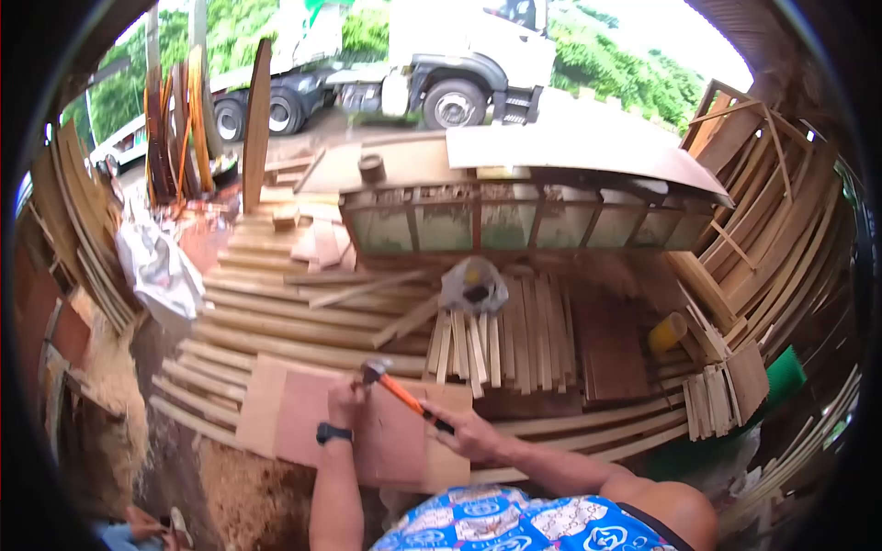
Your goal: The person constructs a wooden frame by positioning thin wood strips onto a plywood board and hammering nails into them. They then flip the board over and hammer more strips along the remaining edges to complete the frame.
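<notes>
My right hand [473, 435] grips the black end of a claw hammer [401, 393] with an orange handle. The hammer slants up and to the left. Its metal head is right beside my left hand [346, 400], at the fingertips. Those left fingers are drawn together over a reddish plywood sheet [308, 418]; whatever they may pinch is too small to make out. A dark watch sits on the left wrist. Under my hands, the plywood and paler boards lie across long wooden slats [276, 326].
Beyond my hands lies a bundle of short wood strips [537, 344] with a plastic bag [473, 286] on it. A long bench [441, 225] stands behind. Timber leans at right [772, 211] and left. A truck [459, 73] is outside; another person's hand [142, 525] shows lower left.
</notes>
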`<control>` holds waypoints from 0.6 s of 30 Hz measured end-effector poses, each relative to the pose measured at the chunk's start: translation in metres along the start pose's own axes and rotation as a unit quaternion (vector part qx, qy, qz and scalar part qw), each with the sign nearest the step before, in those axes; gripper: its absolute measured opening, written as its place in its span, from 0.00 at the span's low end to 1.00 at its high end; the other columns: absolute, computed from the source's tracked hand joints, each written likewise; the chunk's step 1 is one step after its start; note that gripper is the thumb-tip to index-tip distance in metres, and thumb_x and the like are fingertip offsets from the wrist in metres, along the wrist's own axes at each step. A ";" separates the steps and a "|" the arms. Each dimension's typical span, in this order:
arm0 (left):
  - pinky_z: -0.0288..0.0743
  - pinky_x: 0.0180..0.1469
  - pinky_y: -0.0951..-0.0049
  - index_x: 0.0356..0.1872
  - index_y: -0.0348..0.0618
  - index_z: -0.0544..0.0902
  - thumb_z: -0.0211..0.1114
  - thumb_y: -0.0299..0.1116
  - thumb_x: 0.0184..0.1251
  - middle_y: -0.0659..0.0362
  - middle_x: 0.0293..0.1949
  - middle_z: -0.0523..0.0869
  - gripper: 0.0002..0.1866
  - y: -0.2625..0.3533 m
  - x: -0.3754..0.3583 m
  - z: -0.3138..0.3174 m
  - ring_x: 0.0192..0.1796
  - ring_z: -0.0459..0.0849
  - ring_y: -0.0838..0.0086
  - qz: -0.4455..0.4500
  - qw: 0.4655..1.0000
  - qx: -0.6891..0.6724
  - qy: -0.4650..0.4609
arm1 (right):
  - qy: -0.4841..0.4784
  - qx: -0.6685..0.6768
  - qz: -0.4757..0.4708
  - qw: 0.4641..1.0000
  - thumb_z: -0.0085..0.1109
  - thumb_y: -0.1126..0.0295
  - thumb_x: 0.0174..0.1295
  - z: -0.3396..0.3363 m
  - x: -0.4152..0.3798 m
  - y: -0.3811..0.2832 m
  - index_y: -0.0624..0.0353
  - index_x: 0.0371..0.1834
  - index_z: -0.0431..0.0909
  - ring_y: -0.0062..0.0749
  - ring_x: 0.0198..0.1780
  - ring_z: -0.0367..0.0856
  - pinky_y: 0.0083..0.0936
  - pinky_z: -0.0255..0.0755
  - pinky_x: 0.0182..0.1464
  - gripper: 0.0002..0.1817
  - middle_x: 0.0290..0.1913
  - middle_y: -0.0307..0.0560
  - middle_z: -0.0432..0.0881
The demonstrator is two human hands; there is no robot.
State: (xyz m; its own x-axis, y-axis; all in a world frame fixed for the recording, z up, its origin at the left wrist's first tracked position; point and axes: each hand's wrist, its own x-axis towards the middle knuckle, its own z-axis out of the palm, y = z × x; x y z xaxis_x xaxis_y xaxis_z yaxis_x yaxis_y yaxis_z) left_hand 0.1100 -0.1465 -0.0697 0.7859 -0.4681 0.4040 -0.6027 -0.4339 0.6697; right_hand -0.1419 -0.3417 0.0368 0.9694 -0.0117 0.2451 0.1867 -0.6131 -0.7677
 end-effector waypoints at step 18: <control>0.84 0.56 0.60 0.64 0.33 0.76 0.54 0.26 0.69 0.47 0.44 0.92 0.23 0.016 0.011 0.002 0.49 0.92 0.55 -0.145 0.976 -0.154 0.054 | 0.013 0.007 0.063 0.998 0.71 0.79 0.64 -0.006 0.015 -0.021 0.50 0.81 0.71 0.40 0.32 0.88 0.28 0.80 0.39 0.39 0.44 0.63 0.89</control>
State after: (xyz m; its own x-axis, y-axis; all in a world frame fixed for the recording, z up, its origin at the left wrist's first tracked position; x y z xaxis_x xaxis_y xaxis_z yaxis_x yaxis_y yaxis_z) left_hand 0.1086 -0.1603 -0.0555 0.9374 -0.2690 0.2211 -0.2950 -0.2765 0.9146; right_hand -0.1327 -0.3333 0.0601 0.9807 -0.1088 0.1626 0.0668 -0.5951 -0.8009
